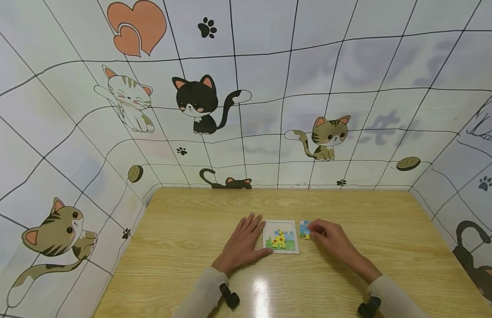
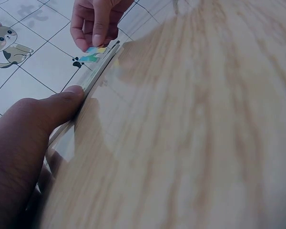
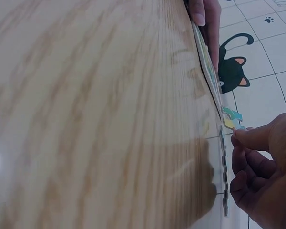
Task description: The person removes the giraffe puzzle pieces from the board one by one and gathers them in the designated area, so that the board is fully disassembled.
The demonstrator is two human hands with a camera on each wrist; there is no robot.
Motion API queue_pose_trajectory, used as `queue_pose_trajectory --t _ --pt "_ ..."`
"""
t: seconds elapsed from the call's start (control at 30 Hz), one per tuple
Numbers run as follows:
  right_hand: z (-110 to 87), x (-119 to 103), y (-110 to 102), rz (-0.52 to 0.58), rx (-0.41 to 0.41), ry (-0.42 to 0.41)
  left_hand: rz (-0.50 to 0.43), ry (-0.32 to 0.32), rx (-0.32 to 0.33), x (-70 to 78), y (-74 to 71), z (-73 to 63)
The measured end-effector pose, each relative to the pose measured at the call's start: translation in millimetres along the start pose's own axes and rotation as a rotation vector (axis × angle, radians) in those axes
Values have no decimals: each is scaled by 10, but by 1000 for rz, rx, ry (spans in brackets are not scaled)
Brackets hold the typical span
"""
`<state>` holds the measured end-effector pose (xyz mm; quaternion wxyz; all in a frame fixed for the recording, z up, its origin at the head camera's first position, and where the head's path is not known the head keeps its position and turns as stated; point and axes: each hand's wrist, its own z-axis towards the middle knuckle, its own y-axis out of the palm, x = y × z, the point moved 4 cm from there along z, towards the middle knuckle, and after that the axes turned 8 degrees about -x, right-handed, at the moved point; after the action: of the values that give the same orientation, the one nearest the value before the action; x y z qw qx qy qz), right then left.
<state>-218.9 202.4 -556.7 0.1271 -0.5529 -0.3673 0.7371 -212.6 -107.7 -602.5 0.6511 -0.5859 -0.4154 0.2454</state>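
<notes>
A square puzzle tray (image 1: 279, 221) with a white rim lies flat on the table, holding a partly filled picture of a yellow giraffe (image 1: 279, 240). My left hand (image 1: 243, 245) rests flat at the tray's left side, fingers straight and spread, with the thumb (image 2: 66, 101) on its near edge. To the right of the tray, my right hand (image 1: 331, 238) pinches a small puzzle piece (image 3: 232, 114) of green, blue and yellow between thumb and fingertips. It is tilted just above other blue puzzle pieces (image 1: 304, 226) beside the tray, partly covered by my fingers.
The wooden table (image 1: 182, 247) runs back to a wall cloth (image 1: 262, 115) printed with cats and grid lines. Black straps with small devices (image 1: 230, 297) sit on both wrists. In the right wrist view, loose pieces (image 3: 224, 176) line up below my right hand.
</notes>
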Motion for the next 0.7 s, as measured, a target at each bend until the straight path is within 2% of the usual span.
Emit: queue_pose_trajectory --t 0.27,0.7 --pt "-9 65 -4 18 -52 16 3 1 1 -9 11 -8" --pt "14 -3 -4 -60 -58 -11 10 8 5 -5 3 -2"
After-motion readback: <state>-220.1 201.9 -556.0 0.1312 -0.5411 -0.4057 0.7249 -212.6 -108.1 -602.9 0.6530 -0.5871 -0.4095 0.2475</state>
